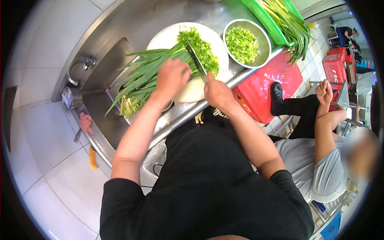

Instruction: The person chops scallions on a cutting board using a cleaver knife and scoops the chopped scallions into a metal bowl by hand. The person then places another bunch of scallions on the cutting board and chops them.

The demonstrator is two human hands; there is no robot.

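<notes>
While the right hand [218,94] is wrapped around the handle of a knife [195,57], the left hand [173,76] lies with curled fingers over a bundle of green onions [140,74]. Blur hides those fingertips, so I cannot tell whether they grasp the stalks or only press on them; the bent posture is probably meant to steady the bundle and spare the fingers from the edge.

Both knife and bundle are over the round white board [164,38], with the bundle's left part reaching past the rim above the sink [100,104]. The blade points far and slightly left, its long axis running from near right to far left. The bundle's long axis slants from near left to far right, roughly across the blade, which presumably suits cutting it into short lengths.

Chopped greens [207,56] lie just right of the blade. Right of the board, a metal bowl [263,49] holds more cut pieces, likely set close for easy transfer; beyond it, a green basket [264,18] carries long uncut stalks.
</notes>
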